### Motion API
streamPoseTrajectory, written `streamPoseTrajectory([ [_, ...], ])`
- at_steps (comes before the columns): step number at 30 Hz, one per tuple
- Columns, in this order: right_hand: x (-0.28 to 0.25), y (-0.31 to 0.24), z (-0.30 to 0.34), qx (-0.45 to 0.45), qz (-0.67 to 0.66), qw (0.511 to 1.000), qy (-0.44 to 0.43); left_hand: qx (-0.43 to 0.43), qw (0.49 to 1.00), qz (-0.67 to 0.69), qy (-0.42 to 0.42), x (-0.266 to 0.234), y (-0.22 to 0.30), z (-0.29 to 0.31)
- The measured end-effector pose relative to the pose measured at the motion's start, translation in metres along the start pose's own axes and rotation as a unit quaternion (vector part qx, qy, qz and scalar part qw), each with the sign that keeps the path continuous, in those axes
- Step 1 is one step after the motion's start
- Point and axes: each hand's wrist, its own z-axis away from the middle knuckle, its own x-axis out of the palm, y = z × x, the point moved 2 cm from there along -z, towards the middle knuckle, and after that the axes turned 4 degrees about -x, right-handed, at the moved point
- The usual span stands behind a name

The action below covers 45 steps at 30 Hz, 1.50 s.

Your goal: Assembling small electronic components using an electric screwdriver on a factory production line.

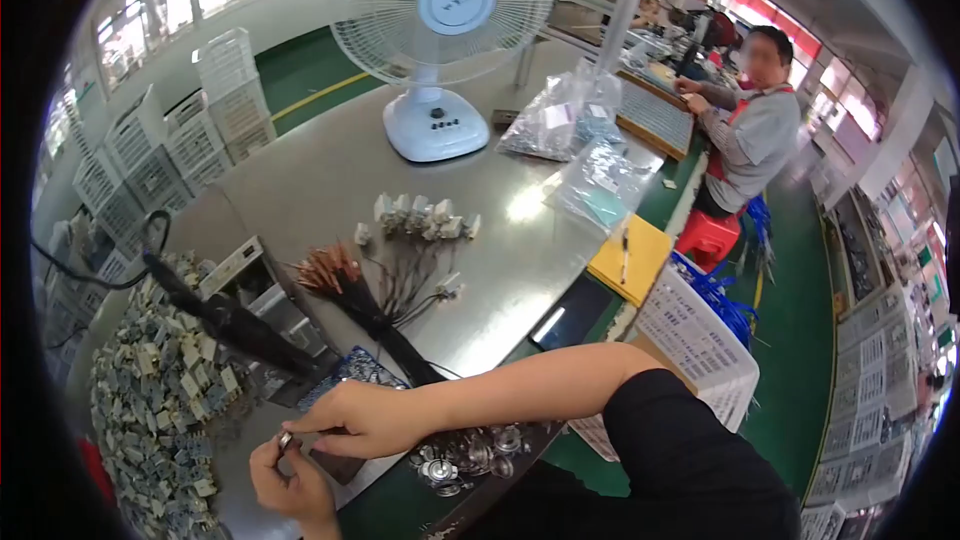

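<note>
My left hand (292, 488) is closed in a pinch around a small shiny metal part (286, 441), held low over the near edge of the bench. From the right, my right hand (370, 420) reaches across, fingers bent, its forefinger meeting the same part; whether its thumb grips too is hidden. Beside the right wrist lies a heap of shiny round metal pieces (450, 462). Just beyond the hands are a blue patterned piece (365, 368) and a black elongated tool (245, 335) with a cable. Dark wires (375, 315) with copper-coloured ends lie farther off.
A large pile of small grey and cream blocks (150, 380) covers the left side. White-ended leads (425, 218) lie mid-bench before a fan (437, 125). Plastic bags (570, 120), a yellow folder (632, 258) and a white basket (700, 330) are rightward. A co-worker (755, 130) sits beyond.
</note>
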Motion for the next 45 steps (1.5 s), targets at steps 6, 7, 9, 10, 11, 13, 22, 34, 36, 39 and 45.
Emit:
streamPoseTrajectory([
  [6, 0.015, -0.048, 0.072, 0.233, 0.036, 0.958, -0.165, -0.064, 0.989, 0.053, -0.12, 0.019, 0.07, 0.113],
  [7, 0.001, -0.053, 0.074, 0.231, 0.062, 0.953, -0.187, -0.181, 0.922, 0.253, -0.231, 0.041, 0.069, 0.117],
  [9, -0.018, -0.052, 0.101, 0.232, 0.068, 0.964, -0.109, -0.204, 0.818, 0.395, -0.365, 0.066, 0.076, 0.105],
  [10, -0.018, -0.05, 0.108, 0.231, 0.054, 0.966, -0.102, -0.24, 0.764, 0.465, -0.379, 0.065, 0.077, 0.114],
  [11, -0.012, -0.046, 0.114, 0.245, 0.053, 0.965, -0.079, -0.322, 0.627, 0.599, -0.38, 0.067, 0.072, 0.124],
  [13, -0.008, -0.035, 0.119, 0.263, 0.04, 0.962, -0.063, -0.365, 0.584, 0.636, -0.348, 0.05, 0.082, 0.13],
  [22, -0.02, -0.022, 0.126, 0.214, -0.024, 0.973, -0.087, -0.468, 0.591, 0.588, -0.292, 0.042, 0.086, 0.114],
  [34, -0.002, -0.025, 0.112, 0.082, 0.102, 0.991, -0.032, -0.153, 0.924, 0.272, -0.221, 0.024, 0.085, 0.089],
  [36, -0.009, -0.023, 0.119, 0.128, 0.107, 0.983, -0.082, -0.206, 0.885, 0.333, -0.253, 0.028, 0.077, 0.097],
  [39, -0.012, -0.027, 0.109, 0.187, 0.068, 0.971, -0.134, -0.31, 0.772, 0.465, -0.304, 0.036, 0.078, 0.106],
  [45, -0.011, -0.022, 0.108, 0.195, 0.011, 0.972, -0.13, -0.351, 0.679, 0.578, -0.287, 0.047, 0.083, 0.11],
])
